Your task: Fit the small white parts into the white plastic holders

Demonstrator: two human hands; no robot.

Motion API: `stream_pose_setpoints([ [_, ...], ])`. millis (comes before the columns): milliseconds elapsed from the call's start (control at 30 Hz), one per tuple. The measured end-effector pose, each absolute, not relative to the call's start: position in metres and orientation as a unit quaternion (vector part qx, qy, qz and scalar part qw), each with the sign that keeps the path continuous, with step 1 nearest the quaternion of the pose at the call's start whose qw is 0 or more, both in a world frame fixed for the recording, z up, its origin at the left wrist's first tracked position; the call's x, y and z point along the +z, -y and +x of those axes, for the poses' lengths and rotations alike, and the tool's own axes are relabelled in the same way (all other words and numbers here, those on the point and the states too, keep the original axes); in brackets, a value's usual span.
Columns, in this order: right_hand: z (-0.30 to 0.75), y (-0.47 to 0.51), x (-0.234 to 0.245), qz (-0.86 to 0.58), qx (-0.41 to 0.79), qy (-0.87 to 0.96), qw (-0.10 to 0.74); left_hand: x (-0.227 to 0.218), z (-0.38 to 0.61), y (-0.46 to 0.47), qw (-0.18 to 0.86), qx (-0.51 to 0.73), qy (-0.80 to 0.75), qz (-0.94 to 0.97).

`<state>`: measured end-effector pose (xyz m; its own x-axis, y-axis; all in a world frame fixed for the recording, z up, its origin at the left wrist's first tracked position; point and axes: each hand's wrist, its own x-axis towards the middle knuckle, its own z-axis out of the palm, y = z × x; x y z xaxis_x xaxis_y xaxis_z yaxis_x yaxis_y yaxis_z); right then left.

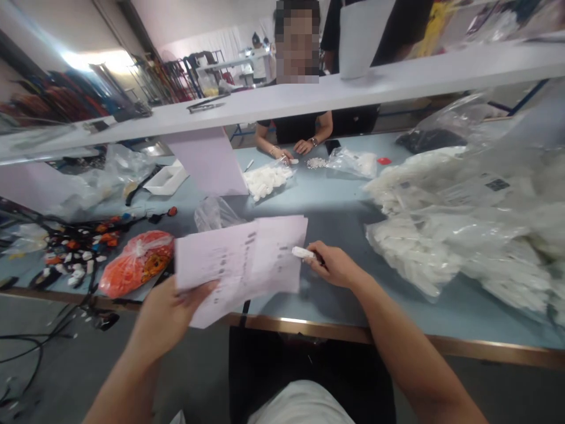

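My left hand grips the near left corner of the paper sheets, thumb on top, holding them above the near edge of the table. My right hand pinches a small white piece between thumb and fingers, its tip touching the sheets' right edge. Left of the sheets lies an orange bag; to the right, clear bags of white parts are heaped. Farther off sits a small bag of white parts, and beyond it a co-worker's hands rest under the white shelf.
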<state>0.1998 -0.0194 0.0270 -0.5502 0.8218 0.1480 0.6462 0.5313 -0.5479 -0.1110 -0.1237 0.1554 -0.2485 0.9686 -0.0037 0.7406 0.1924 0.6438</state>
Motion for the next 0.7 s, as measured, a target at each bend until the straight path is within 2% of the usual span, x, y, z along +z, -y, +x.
stream_pose_setpoints([
  [67, 0.205, 0.018, 0.028, -0.475, 0.223, 0.802, 0.285, 0.188, -0.111, 0.125, 0.125, 0.303, -0.768, 0.55],
  [100, 0.207, 0.017, 0.028, -0.5, 0.214, 0.776, 0.318, 0.199, -0.111, 0.121, 0.116, 0.319, -0.781, 0.524],
  [200, 0.211, 0.013, 0.024, -0.549, 0.172, 0.728, 0.374, 0.209, -0.108, 0.091, 0.18, 0.413, -0.763, 0.463],
  [233, 0.212, 0.012, 0.023, -0.555, 0.155, 0.723, 0.381, 0.205, -0.106, 0.076, 0.232, 0.461, -0.728, 0.451],
  [333, 0.214, 0.01, 0.019, -0.561, 0.099, 0.727, 0.385, 0.179, -0.1, 0.026, 0.379, 0.527, -0.603, 0.463],
  [467, 0.217, 0.006, 0.018, -0.544, 0.037, 0.757, 0.36, 0.146, -0.087, -0.039, 0.447, 0.561, -0.522, 0.462],
  [533, 0.218, 0.004, 0.017, -0.535, 0.015, 0.768, 0.351, 0.138, -0.075, -0.071, 0.467, 0.578, -0.5, 0.446],
  [600, 0.218, 0.001, 0.014, -0.529, -0.008, 0.775, 0.346, 0.135, -0.061, -0.102, 0.435, 0.626, -0.496, 0.415],
  [700, 0.215, -0.001, 0.01, -0.513, -0.047, 0.788, 0.338, 0.135, -0.046, -0.147, 0.417, 0.621, -0.532, 0.396],
])
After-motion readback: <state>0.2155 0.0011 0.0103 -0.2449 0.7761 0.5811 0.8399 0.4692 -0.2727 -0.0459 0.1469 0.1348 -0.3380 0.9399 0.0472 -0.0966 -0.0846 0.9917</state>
